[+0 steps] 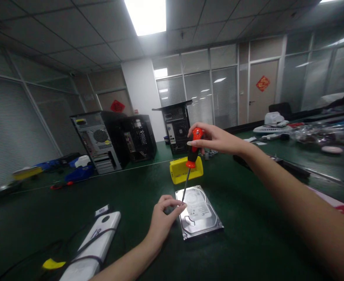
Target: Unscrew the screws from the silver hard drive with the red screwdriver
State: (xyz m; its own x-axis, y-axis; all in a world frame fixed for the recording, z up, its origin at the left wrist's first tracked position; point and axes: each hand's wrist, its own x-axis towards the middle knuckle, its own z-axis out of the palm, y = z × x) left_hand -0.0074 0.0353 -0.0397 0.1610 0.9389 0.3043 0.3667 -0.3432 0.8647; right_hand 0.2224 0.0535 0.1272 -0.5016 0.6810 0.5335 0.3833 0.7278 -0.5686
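A silver hard drive lies label up on the green table in front of me. My right hand grips the red and black handle of a screwdriver from above. Its shaft slants down to the left edge of the drive. At the lower end of the shaft, the thumb and fingertips of my left hand are pinched together around the tip. Whether a screw sits there is hidden by the fingers. Just behind the drive stands a yellow plastic bin.
Several open computer cases stand at the back left, another case behind the yellow bin. A white power strip with a dark cable lies at the front left. Clear plastic bags cover the right side of the green table.
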